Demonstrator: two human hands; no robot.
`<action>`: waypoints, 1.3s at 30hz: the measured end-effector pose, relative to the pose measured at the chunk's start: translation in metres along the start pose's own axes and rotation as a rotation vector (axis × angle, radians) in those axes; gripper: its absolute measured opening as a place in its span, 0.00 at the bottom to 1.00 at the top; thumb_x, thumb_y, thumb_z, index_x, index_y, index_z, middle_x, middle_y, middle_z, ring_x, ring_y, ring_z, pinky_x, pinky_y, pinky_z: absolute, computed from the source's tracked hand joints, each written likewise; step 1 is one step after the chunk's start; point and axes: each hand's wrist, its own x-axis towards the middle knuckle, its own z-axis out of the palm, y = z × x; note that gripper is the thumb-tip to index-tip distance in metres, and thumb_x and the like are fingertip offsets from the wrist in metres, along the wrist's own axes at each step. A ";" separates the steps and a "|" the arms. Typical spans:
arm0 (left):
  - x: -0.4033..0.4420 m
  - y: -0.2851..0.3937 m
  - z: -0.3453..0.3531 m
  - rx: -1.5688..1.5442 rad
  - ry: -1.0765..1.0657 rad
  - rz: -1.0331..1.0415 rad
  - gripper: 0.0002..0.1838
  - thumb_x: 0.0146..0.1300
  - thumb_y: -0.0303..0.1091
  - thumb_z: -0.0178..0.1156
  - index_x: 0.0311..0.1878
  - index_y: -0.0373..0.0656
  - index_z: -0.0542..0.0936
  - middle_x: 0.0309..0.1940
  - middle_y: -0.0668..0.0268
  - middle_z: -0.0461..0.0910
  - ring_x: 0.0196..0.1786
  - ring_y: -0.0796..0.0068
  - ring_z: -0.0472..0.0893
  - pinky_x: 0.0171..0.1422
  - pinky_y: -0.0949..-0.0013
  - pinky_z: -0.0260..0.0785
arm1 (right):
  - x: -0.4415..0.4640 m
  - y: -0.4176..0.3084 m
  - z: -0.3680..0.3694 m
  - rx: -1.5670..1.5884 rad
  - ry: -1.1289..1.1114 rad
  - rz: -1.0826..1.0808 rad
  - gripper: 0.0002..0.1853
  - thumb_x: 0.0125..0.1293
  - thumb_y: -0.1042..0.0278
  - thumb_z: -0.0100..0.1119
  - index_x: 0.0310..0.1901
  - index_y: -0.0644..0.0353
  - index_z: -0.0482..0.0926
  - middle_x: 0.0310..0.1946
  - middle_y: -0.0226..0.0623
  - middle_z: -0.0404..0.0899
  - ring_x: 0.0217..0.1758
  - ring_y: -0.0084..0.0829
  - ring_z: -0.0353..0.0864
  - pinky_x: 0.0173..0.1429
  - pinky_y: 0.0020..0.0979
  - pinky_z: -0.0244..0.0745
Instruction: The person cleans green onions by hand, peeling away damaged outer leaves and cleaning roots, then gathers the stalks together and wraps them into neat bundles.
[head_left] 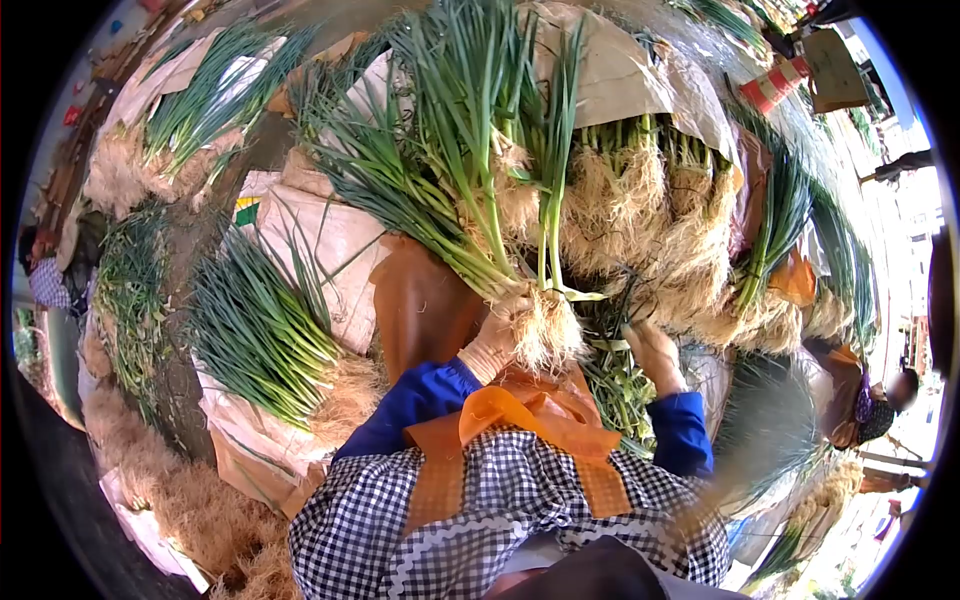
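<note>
My left hand [494, 340], in a pale glove, is wrapped round the lower stems of a bunch of green onions [510, 240], just above their pale hanging roots [547, 330]. The long green leaves point away from me. To the right, my right hand [652, 350] is closed near thin dark strands beside the large rooted bundles. What it holds, if anything, is too small to make out. Loose green leaves [615, 390] lie below and between the hands. An orange apron [540, 410] covers my lap.
Rooted bundles [650, 220] lie under a tan sheet [600, 70] ahead. Another onion pile [265, 330] is at the left on pale sacking [330, 250]. More bundles [775, 220] are at the right. A person [875, 415] is at the far right edge.
</note>
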 end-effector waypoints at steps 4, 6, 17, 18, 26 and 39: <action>-0.005 0.003 0.011 0.069 0.048 0.016 0.17 0.59 0.23 0.50 0.53 0.34 0.72 0.44 0.54 0.78 0.45 0.65 0.80 0.54 0.65 0.74 | 0.022 -0.102 -0.008 0.607 0.171 -0.667 0.15 0.64 0.59 0.56 0.43 0.62 0.79 0.41 0.44 0.78 0.42 0.39 0.78 0.45 0.35 0.72; -0.008 0.005 0.012 0.107 0.067 0.079 0.17 0.59 0.23 0.51 0.52 0.34 0.72 0.44 0.54 0.78 0.45 0.66 0.79 0.54 0.64 0.74 | 0.043 -0.114 0.010 0.460 0.119 -0.824 0.11 0.62 0.60 0.58 0.35 0.61 0.80 0.22 0.41 0.75 0.26 0.41 0.73 0.33 0.37 0.69; -0.017 0.029 0.019 0.220 0.053 0.194 0.23 0.60 0.25 0.49 0.60 0.36 0.66 0.48 0.53 0.76 0.48 0.62 0.79 0.53 0.58 0.76 | -0.002 0.065 0.054 -0.681 -0.256 -0.599 0.16 0.67 0.52 0.46 0.40 0.51 0.81 0.39 0.31 0.81 0.44 0.32 0.80 0.41 0.31 0.74; -0.013 0.025 0.011 0.139 0.029 0.139 0.23 0.60 0.25 0.49 0.60 0.36 0.66 0.48 0.53 0.76 0.48 0.62 0.79 0.53 0.59 0.76 | 0.001 0.060 0.053 -0.718 -0.297 -0.474 0.17 0.66 0.50 0.47 0.41 0.51 0.81 0.40 0.33 0.81 0.44 0.32 0.80 0.41 0.32 0.75; -0.014 0.022 0.006 0.131 0.084 0.016 0.21 0.59 0.24 0.49 0.58 0.37 0.68 0.51 0.55 0.75 0.50 0.63 0.78 0.57 0.61 0.73 | 0.008 -0.145 -0.032 0.218 0.229 -0.955 0.09 0.60 0.65 0.59 0.40 0.58 0.79 0.26 0.41 0.78 0.30 0.40 0.79 0.37 0.34 0.73; -0.029 0.030 0.026 0.295 0.028 0.085 0.23 0.53 0.25 0.55 0.55 0.40 0.70 0.44 0.62 0.76 0.42 0.71 0.80 0.47 0.69 0.77 | 0.025 -0.164 0.022 1.482 -0.270 -0.466 0.13 0.68 0.67 0.53 0.51 0.62 0.71 0.49 0.36 0.75 0.52 0.26 0.73 0.59 0.27 0.68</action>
